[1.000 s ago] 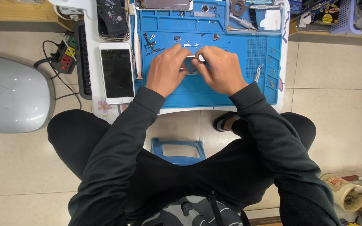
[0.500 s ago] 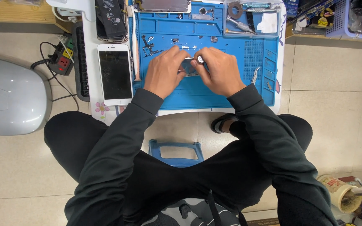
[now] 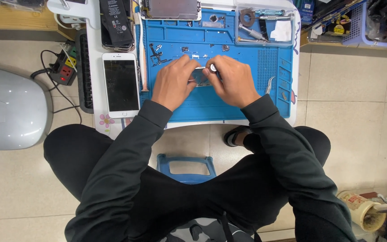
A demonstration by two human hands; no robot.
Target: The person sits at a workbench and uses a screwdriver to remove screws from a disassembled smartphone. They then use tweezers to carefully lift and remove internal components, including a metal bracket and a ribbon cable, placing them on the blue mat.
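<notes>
left hand: left hand (image 3: 173, 84) on the blue silicone repair mat (image 3: 229, 107), fingers pinched on the near-left edge of a small flat silvery phone part (image 3: 199, 75); grip grasping it.
right hand: right hand (image 3: 233, 81) clenched round a thin tool with a round silvery end (image 3: 212, 67), tip hidden at the part.
part location: mid-mat, between both hands, mostly covered.
step: looks like fine screw or pry work on the held part.
next move calls for: steady pinch, small precise tool motion; tiny loose screws (image 3: 189, 49) lie just beyond.
around: white smartphone with dark screen (image 3: 121, 84) left of mat on the white tabletop (image 3: 96, 117); metal tweezers (image 3: 269, 85) right.
</notes>
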